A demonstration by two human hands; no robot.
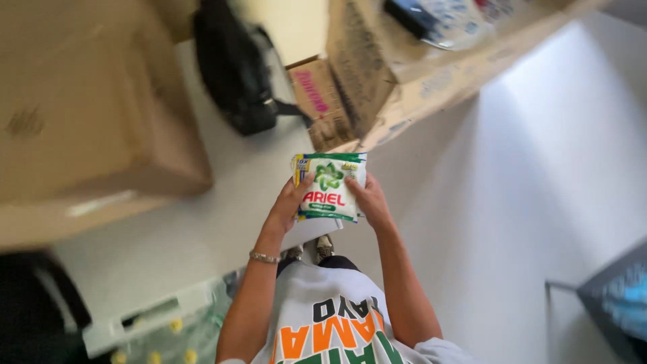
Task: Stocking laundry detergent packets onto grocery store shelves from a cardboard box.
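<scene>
At the bottom centre of the frame, a white shirt [337, 323] with orange and green lettering is seen, and both forearms are stretched forward from it. A thin bracelet [264, 257] is worn on the left wrist. Just above, at mid-frame, a small white and green packet [330, 187] is held flat between both hands over the pale floor [485, 222]. The left hand [288, 202] is closed on the packet's left edge, thumb pressed on its face, the other fingers hidden beneath; the right hand [369, 201] is clamped on the right edge in the same way. The packet appears to be held up and carried or looked over; any setting down would call for a free surface within reach and for one hand's hold to be eased first. At lower left, a pale tray [155, 320] with small yellow items is partly seen. Farther off, a large cardboard box [94, 114] fills the upper left, a black bag [236, 74] lies beyond the packet, and more cardboard boxes [377, 74] crowd the upper centre, narrowing the way ahead.
</scene>
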